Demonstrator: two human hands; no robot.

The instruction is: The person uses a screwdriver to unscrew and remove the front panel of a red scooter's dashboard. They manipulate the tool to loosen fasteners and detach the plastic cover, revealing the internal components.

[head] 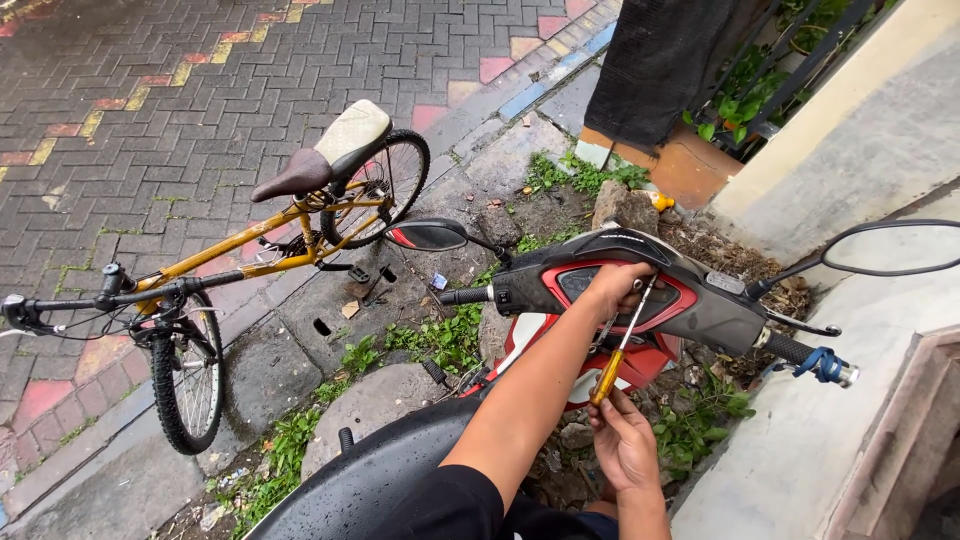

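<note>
Two hands are engaged: a yellow-handled screwdriver [618,345], slanting up from the gripping right hand [625,440], is steadied at the red-and-grey scooter dashboard [700,300] by the left hand [615,285], closed round its tip.

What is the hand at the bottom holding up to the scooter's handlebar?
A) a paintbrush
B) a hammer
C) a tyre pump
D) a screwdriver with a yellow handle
D: the right hand grips the yellow-handled screwdriver, whose metal shaft points up to the scooter's handlebar cover, where the left hand rests.
</note>
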